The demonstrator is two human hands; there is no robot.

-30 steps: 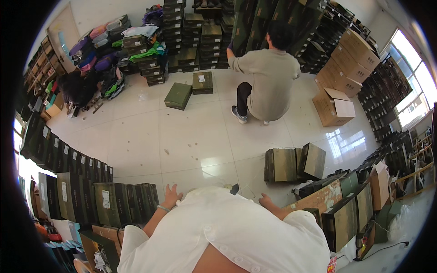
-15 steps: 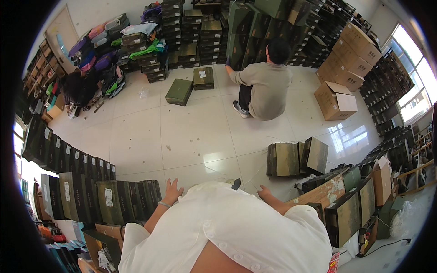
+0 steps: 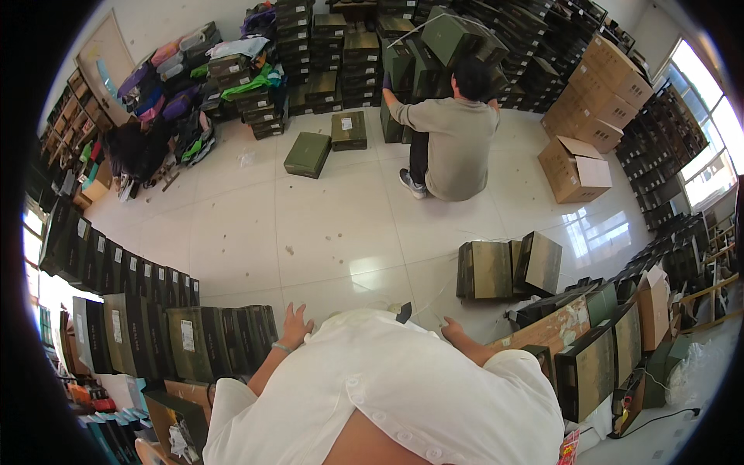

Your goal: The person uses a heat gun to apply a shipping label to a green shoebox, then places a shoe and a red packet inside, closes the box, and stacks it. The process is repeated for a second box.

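Note:
My left hand (image 3: 294, 328) is held out over the floor with its fingers spread and nothing in it. Nearest to it stands a row of dark green shoe boxes (image 3: 194, 341). My right hand (image 3: 452, 331) shows only in part beside my white shirt. Its fingers look stretched out, and I make out nothing held; a thin pale strap runs across the floor close by. Ahead of that hand, a few green-brown shoe boxes (image 3: 490, 270) stand on edge. At the back a squatting person (image 3: 459, 147) has both hands at a stack of strapped green boxes (image 3: 449, 39).
Two green boxes (image 3: 308, 154) lie on the tiled floor (image 3: 310, 225). An open carton (image 3: 574, 172) stands before stacked cartons (image 3: 604, 85). More boxes (image 3: 597, 368) crowd my right. Bags and clothes (image 3: 174, 85) are heaped at the back left, near another bent figure (image 3: 136, 151).
The strapped boxes before the squatting person have tilted back and shifted right, uncovering stacks behind. That person sits slightly more upright. My hands have barely moved.

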